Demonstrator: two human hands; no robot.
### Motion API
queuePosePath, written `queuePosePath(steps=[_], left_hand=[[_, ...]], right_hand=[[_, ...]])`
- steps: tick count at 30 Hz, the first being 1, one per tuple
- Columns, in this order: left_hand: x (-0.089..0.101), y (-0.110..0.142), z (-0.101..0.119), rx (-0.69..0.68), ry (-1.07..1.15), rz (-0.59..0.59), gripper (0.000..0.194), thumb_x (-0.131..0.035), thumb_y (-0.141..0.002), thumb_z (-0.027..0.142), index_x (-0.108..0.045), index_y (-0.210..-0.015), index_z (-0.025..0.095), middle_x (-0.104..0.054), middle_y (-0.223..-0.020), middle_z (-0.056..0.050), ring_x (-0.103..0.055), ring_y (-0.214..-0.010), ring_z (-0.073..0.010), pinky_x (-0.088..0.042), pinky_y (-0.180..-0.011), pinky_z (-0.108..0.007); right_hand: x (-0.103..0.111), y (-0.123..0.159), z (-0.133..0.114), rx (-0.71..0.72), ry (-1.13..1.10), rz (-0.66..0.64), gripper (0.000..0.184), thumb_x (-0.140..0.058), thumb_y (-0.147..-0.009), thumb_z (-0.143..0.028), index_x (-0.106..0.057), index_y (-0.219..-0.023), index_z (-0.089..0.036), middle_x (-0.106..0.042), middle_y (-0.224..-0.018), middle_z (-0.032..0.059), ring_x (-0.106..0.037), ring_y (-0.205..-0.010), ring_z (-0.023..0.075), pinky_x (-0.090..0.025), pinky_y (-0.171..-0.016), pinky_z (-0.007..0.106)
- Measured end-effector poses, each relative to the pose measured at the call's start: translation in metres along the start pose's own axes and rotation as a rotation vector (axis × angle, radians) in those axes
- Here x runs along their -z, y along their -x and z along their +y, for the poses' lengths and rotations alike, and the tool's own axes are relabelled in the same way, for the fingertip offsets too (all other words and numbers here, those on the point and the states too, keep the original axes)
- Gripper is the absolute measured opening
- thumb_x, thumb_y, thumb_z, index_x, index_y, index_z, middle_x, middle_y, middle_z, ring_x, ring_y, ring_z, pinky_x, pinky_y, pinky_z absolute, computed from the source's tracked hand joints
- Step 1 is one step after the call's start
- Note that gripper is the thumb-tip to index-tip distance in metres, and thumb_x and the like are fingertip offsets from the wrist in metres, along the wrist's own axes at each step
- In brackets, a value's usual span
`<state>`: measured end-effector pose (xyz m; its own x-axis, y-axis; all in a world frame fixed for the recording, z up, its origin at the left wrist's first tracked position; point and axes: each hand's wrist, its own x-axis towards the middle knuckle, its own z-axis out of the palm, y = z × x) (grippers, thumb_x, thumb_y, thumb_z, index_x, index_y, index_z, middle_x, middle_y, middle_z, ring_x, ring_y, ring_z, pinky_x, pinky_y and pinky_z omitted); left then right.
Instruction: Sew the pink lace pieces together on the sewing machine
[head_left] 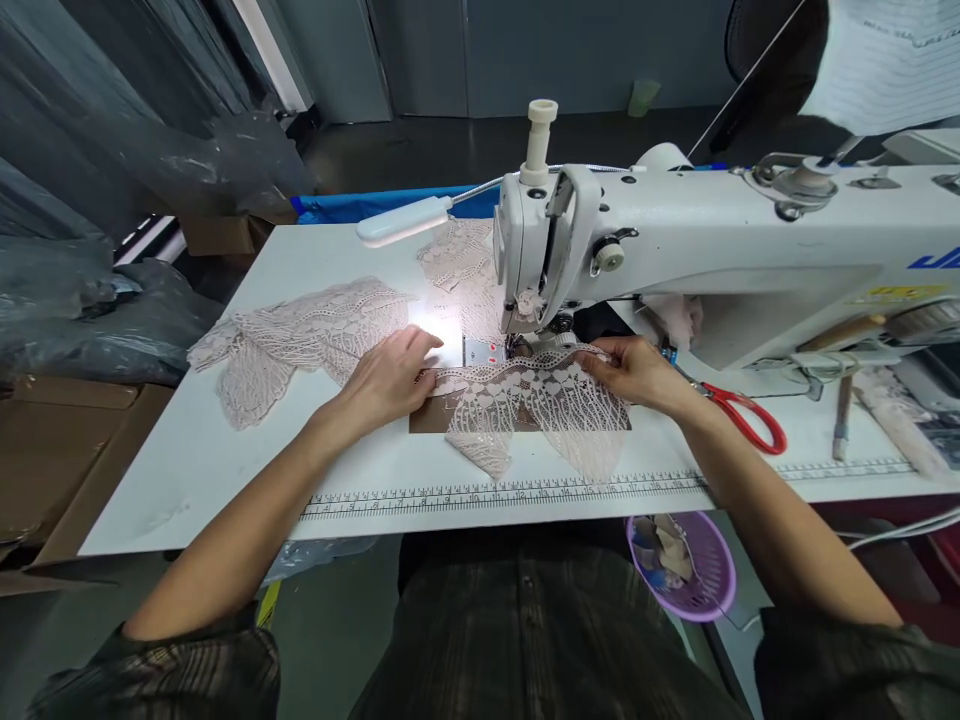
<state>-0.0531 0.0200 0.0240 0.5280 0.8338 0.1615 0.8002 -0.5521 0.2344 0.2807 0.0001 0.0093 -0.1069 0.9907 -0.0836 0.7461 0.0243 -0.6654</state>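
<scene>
A white surface (187, 460) carries the sewing machine (675, 225), and pale lace (574, 410) lies before its needle, scalloped ends drooping toward the near edge. More lace spreads to the left; whether it joins is unclear. The openwork looks light, soft and limp, probably easy to stretch or snag, so the firmer upper band seems the best hold. Both forearms angle inward, low over the surface. The right hand (626, 370) pinches that band between thumb and fingers; the left hand (390, 375) rests palm down, thumb and index finger apart beside the band.
</scene>
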Motion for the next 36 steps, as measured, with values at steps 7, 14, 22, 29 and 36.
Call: queuePosePath(steps=[7,14,22,29,36], left_hand=[[-0.038,0.0,0.014,-0.523,0.222,-0.058,0.025,-0.049,-0.099,0.028,-0.066,-0.111,0.015,-0.069,-0.111,-0.012,-0.064,-0.101,-0.0221,-0.055,-0.086,-0.041],[-0.017,0.012,0.009,-0.563,0.297,-0.212,0.094,-0.077,-0.059,0.074,-0.057,-0.134,0.022,-0.057,-0.137,-0.016,-0.053,-0.122,-0.0384,-0.042,-0.1,-0.058],[-0.024,0.013,0.012,-0.284,0.551,-0.119,0.069,-0.052,-0.083,0.076,-0.063,-0.114,0.016,-0.068,-0.108,-0.014,-0.063,-0.099,-0.0263,-0.05,-0.084,-0.041],[-0.01,0.02,0.023,0.258,0.644,-0.139,0.08,-0.07,-0.073,0.064,-0.044,-0.132,0.017,-0.069,-0.092,-0.006,-0.066,-0.079,-0.0223,-0.049,-0.065,-0.032],[-0.003,0.017,0.01,0.309,0.691,-0.224,0.05,-0.069,-0.078,0.047,-0.057,-0.118,0.019,-0.07,-0.098,-0.007,-0.069,-0.089,-0.0251,-0.054,-0.073,-0.037]], right_hand=[[0.002,0.011,0.0,-0.006,-0.014,-0.02,0.041,-0.064,-0.079,-0.06,-0.065,-0.075,-0.019,-0.049,-0.058,-0.0026,-0.039,-0.055,0.0106,-0.031,-0.052,0.026],[-0.015,0.019,-0.024,-0.043,-0.548,-0.056,0.033,-0.075,-0.074,-0.049,-0.072,-0.084,-0.018,-0.065,-0.07,0.002,-0.05,-0.056,0.0109,-0.038,-0.048,0.024],[-0.065,0.011,-0.08,-0.056,-0.862,-0.148,0.044,-0.081,-0.068,-0.047,-0.072,-0.096,-0.014,-0.07,-0.082,0.0051,-0.063,-0.069,0.0129,-0.054,-0.062,0.027],[-0.059,0.006,-0.073,0.135,-0.75,-0.292,0.046,-0.062,-0.088,-0.051,-0.066,-0.114,-0.013,-0.071,-0.102,0.0106,-0.07,-0.084,0.0166,-0.059,-0.08,0.034],[-0.048,0.01,-0.023,0.539,0.082,0.023,0.034,-0.045,-0.097,-0.027,-0.067,-0.121,-0.016,-0.067,-0.103,0.0124,-0.064,-0.093,0.0218,-0.054,-0.086,0.04]])
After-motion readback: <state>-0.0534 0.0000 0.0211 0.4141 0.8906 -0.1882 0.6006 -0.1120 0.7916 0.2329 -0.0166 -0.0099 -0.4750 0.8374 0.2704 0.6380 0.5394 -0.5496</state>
